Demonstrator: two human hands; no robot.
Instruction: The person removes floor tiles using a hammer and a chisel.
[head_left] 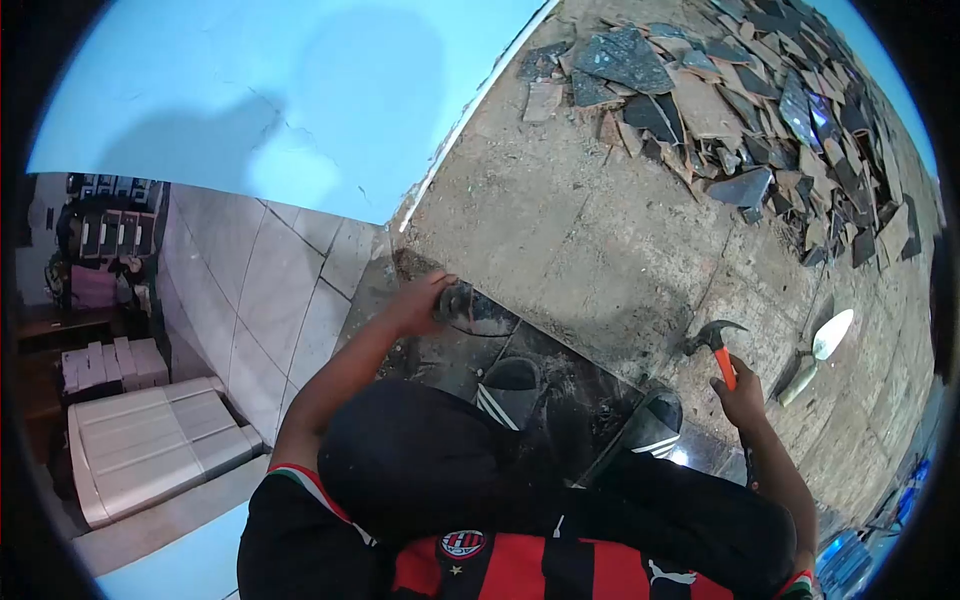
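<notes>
My right hand (740, 393) is closed round the orange handle of a claw hammer (722, 352), its dark head raised over the bare floor. Over at the wall's corner, my left hand (425, 303) is closed at the edge of a dark, shiny object (478, 310), which I cannot make out clearly. Dark floor tiles (580, 375) lie under my sandals (655, 420), bordering the rough bare floor (560, 240). To the right of the hammer lies a trowel (832, 335) with a pale blade.
Broken tile pieces (700, 95) are heaped at the upper right. A light blue wall (240, 90) ends near my left hand. Pale floor tiles (245, 280), a white plastic lid or box (155, 445) and shelves (45, 355) stand at the left.
</notes>
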